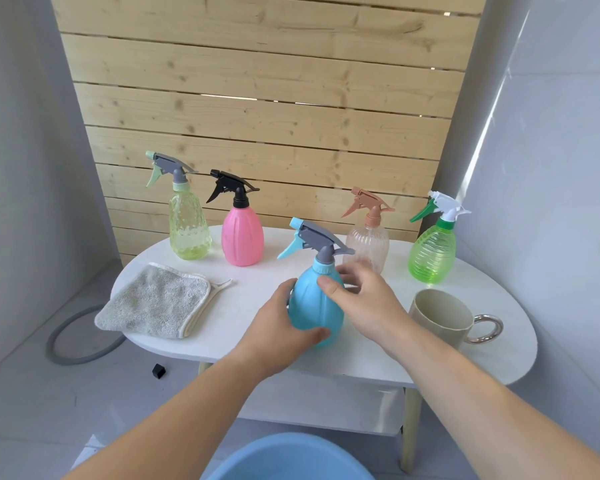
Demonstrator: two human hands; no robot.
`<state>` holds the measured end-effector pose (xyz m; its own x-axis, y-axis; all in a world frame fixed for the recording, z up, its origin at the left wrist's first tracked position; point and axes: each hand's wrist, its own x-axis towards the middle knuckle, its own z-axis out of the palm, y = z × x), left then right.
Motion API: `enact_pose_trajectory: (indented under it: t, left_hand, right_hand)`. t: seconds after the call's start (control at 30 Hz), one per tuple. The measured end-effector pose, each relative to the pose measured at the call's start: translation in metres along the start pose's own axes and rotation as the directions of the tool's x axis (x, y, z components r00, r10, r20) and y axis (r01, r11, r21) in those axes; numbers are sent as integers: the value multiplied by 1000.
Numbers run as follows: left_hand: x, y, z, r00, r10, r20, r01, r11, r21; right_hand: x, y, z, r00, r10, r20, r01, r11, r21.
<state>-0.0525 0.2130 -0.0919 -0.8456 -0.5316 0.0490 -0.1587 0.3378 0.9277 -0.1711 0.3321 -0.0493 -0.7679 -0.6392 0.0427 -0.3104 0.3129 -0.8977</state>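
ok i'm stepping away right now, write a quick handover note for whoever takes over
Left hand grips the lower body of the blue ribbed plastic spray bottle, upright on the white oval table.
Right hand: thumb on the bottle's shoulder, fingers blurred behind it, grip unclear.
Done: bottle steadied, grey-and-blue trigger head still on.
Left: probably unscrew the head; beige mug and blue plastic basin sit close by.

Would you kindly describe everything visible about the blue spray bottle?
The blue spray bottle is opaque, ribbed plastic, with a grey sprayer head and pale blue trigger and nozzle facing left. It stands upright on the table near its front edge. The left hand grips its lower body; the right hand holds its shoulder.
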Motion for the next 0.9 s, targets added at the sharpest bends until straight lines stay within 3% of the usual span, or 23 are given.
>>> enact_pose_trajectory:
  t: [0.1,0.33,0.67,0.9]
  left_hand:
    - [1,0,1,1000,1,-29,-1,1000,0]
    - [23,1,4,992,-19,-122,21,1000,17]
    - [124,4,-13,977,3,-212,9,998,56]
    - [160,-12,-11,978,10,-209,9,996,91]
  right_hand:
    - [-4,0,2,997,82,12,-82,995,-52]
    - [16,-2,9,988,141,65,-148,982,120]
    - [113,-11,18,976,210,65,-218,892,395]
    - [140,0,32,971,233,44,-233,898,373]
